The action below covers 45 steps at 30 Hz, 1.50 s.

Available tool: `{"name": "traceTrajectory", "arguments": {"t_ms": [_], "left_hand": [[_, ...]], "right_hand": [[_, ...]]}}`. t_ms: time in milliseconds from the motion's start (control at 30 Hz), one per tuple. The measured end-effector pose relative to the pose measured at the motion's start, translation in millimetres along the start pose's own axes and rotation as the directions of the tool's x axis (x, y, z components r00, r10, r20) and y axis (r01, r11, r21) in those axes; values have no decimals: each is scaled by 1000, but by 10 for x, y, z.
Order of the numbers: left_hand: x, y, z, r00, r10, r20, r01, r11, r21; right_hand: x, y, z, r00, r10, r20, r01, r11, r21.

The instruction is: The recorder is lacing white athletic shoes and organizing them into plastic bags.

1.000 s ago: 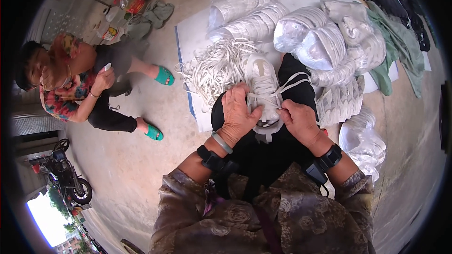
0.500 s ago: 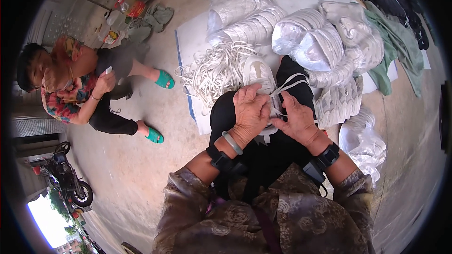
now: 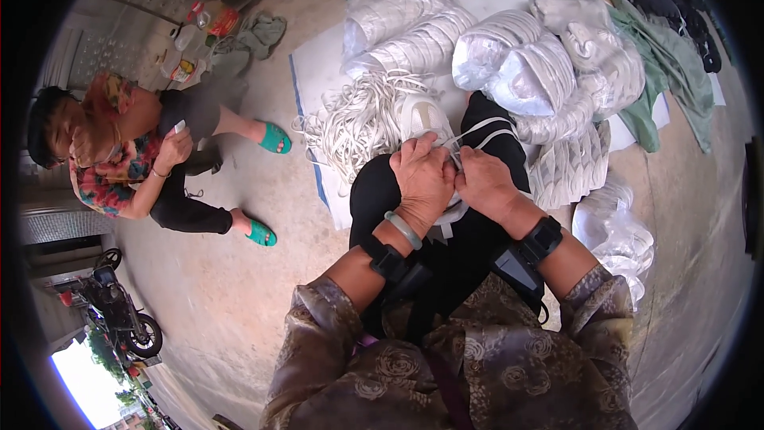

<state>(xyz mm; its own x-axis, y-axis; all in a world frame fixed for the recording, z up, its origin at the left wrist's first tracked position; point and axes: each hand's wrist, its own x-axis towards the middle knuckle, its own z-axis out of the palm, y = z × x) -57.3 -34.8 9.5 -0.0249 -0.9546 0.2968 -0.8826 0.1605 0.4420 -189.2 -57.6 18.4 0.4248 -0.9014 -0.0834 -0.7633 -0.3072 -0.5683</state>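
Note:
A white sneaker upper (image 3: pixel 419 115) rests between my knees, its toe away from me. Over its left side bends my left hand (image 3: pixel 424 177), closed on the shoe with its fingertips near the lace holes. My right hand (image 3: pixel 487 183) is closed beside it and pinches a white shoelace (image 3: pixel 477 126) at the shoe's opening. The two hands nearly touch, and they hide most of the lacing. One loose stretch of the lace loops right over my dark trouser leg. Just left of the shoe lies a tangled heap of white shoelaces (image 3: pixel 358 127).
Nested stacks of white shoe uppers (image 3: pixel 537 72), several in clear plastic, lie on a white sheet (image 3: pixel 306 72) ahead and right. Green cloth (image 3: pixel 676 87) lies at the far right. Leftward sits another person (image 3: pixel 119 143) in green slippers; a motorcycle (image 3: pixel 119 310) stands behind.
My right hand has closed from spread fingers to a pinch and moved in toward my left hand. The lace loop now stretches farther over the right leg.

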Motion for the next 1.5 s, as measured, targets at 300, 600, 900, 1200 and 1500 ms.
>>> {"name": "traceTrajectory", "arguments": {"t_ms": [300,600,900,1200,1500], "left_hand": [[-38,-54,-40,999,5,54,-6,1000,17],[25,15,26,985,161,66,-172,961,218],[95,81,-52,957,213,197,-255,941,222],[56,195,11,950,238,202,-293,904,312],[-170,-95,-523,982,56,180,-48,998,-51]], "right_hand": [[-21,99,12,996,-92,-2,92,996,18],[3,200,39,985,-173,-3,171,969,177],[-128,205,166,979,-137,-151,177,940,291],[-229,190,183,986,-106,-132,148,915,375],[-265,174,282,966,-137,-219,176,969,172]]}}
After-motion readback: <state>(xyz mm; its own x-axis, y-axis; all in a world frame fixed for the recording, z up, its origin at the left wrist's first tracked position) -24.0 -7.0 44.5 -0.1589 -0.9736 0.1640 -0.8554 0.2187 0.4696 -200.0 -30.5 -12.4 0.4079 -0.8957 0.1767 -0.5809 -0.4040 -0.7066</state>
